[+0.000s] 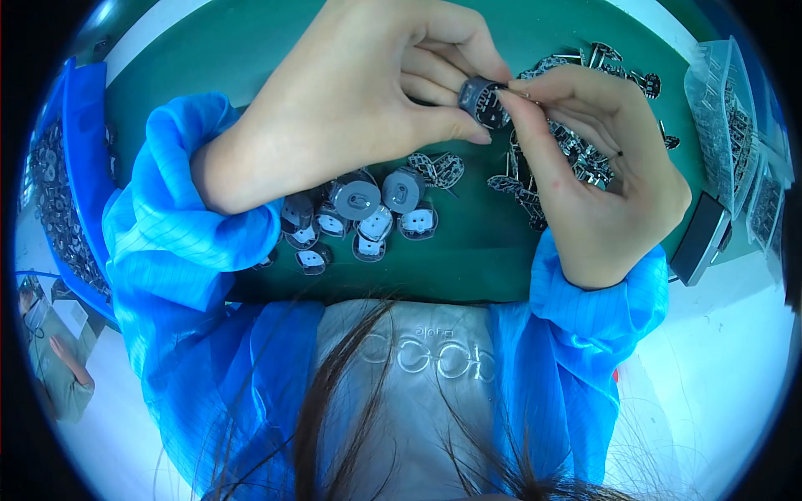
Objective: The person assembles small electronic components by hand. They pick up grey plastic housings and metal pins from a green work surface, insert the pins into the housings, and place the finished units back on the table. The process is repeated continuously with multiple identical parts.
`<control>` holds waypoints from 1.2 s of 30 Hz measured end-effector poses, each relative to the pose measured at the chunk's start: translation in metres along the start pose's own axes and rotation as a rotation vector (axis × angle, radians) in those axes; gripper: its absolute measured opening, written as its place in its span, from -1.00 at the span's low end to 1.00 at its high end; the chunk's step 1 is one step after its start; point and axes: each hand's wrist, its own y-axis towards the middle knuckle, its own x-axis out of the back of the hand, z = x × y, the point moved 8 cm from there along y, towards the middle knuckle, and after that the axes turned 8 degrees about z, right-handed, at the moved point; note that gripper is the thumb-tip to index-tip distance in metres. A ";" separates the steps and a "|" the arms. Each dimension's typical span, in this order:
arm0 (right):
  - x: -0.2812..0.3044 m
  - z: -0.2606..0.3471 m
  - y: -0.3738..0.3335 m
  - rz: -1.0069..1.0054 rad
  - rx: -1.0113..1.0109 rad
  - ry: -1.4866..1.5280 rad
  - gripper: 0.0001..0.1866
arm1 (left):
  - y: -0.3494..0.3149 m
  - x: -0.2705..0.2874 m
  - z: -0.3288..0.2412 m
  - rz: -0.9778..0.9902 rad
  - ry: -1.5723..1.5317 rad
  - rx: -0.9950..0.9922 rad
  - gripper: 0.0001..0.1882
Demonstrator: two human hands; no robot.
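Between thumb and fingers, my left hand (368, 92) grips a small round dark housing (483, 102), tilted so that a black circuit board with white marks shows inside it. At the housing's right edge my right hand (597, 159) pinches thumb to forefinger; a thin bit shows at the fingertips, too small to name. Under my left wrist lies a cluster of round grey housings (357, 199), some with pale inner faces upward. Near my right hand, partly hidden beneath it, is a pile of small black circuit boards (576, 154) with metal parts.
A blue bin (83, 142) full of small dark parts stands at the left. Clear plastic trays (723, 117) with metallic parts are at the right, beside a black flat device (700, 239). The green mat (468, 267) covers the table. Another person (63, 351) is at lower left.
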 end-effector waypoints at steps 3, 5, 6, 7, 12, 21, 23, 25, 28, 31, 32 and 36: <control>-0.001 0.010 -0.005 -0.011 0.164 -0.166 -0.71 | -0.001 0.002 0.006 -0.007 -0.070 0.025 -0.74; -0.002 0.014 -0.007 -0.041 0.218 -0.221 -0.70 | -0.001 0.002 0.008 -0.013 -0.105 0.026 -0.75; -0.001 0.016 -0.006 -0.050 0.218 -0.227 -0.70 | -0.002 0.001 0.005 -0.017 -0.105 0.022 -0.76; 0.000 0.017 -0.006 -0.059 0.219 -0.233 -0.69 | -0.003 0.001 0.002 -0.021 -0.104 0.018 -0.77; 0.000 0.019 -0.007 -0.098 0.250 -0.210 -0.66 | 0.002 0.004 0.004 0.075 -0.142 0.043 -0.74; 0.008 0.012 -0.005 -0.043 0.277 0.030 -0.57 | 0.007 0.009 -0.010 0.259 -0.465 0.078 -0.68; 0.007 0.013 -0.006 0.008 0.293 -0.030 -0.56 | 0.006 0.009 -0.013 0.257 -0.423 0.100 -0.67; 0.006 0.017 -0.006 0.087 0.373 -0.026 -0.55 | 0.000 0.006 -0.013 0.203 -0.366 0.067 -0.66; 0.006 0.020 -0.002 0.112 0.439 0.049 -0.54 | -0.003 0.005 -0.015 0.189 -0.372 0.032 -0.67; 0.003 0.012 -0.003 -0.052 0.317 0.114 -0.51 | 0.000 0.006 -0.018 0.173 -0.272 0.059 -0.68; 0.002 0.004 -0.003 -0.114 0.283 0.201 -0.50 | 0.001 0.007 -0.019 0.172 -0.244 0.073 -0.68; -0.015 -0.016 0.003 0.085 -0.049 0.733 -0.42 | 0.000 0.012 -0.021 0.123 -0.196 0.077 -0.66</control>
